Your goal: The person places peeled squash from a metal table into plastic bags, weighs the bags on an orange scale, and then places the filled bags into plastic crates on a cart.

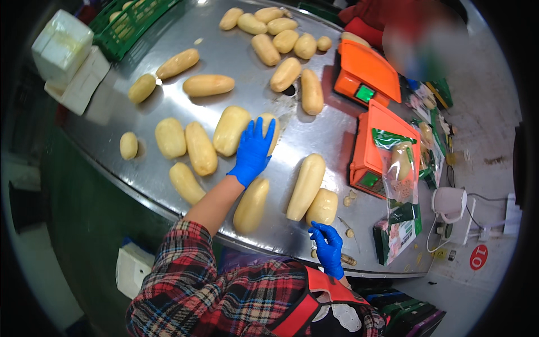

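My left hand (254,148), in a blue glove, lies with fingers spread over a pale peeled lotus root segment (273,128) and covers part of it. A thick segment (231,129) is just left of its fingers. My right hand (328,247), also gloved in blue, is at the near table edge with fingers bent; whether anything is between them is hidden. Its fingertips are close to a short, stubby segment (323,207), and a long segment (307,185) leans against that one. Between my arms lies a tapered segment (252,206).
Two orange digital scales (366,73) stand at right; the nearer scale (365,168) carries a clear printed bag (402,164) with a segment inside. Near my right hand are a thin blade (345,221) and a wooden handle (348,259). More segments (208,85), foam boxes (63,48), a green crate (126,31).
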A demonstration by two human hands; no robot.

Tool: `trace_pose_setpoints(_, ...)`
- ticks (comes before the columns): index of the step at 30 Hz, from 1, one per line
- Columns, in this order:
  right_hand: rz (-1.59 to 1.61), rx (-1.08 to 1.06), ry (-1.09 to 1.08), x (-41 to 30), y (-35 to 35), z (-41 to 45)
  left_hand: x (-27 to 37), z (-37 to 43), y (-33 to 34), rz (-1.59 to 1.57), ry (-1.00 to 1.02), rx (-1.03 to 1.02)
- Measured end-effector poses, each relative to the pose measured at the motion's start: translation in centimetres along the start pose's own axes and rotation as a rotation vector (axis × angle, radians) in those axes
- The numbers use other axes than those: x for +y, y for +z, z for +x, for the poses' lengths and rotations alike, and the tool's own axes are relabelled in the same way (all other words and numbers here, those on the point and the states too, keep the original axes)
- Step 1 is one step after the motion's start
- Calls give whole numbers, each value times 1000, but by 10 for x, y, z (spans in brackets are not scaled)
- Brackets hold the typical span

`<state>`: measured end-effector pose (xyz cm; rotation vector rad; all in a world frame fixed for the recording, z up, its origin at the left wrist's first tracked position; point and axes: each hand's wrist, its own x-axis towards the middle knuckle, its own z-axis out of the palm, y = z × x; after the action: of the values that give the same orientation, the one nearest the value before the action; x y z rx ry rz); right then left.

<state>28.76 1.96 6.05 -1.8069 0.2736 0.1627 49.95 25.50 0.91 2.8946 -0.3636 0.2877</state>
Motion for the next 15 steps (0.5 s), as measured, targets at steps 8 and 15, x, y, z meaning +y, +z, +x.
trace_pose_setpoints(8, -17, -8, -119, 17, -9, -1, 1, 5, 11, -511, -66, 43)
trace_pose_setpoints(15, -89, -90, -307, 7, -35, -2, -11, -7, 1, -1782, -738, -354)
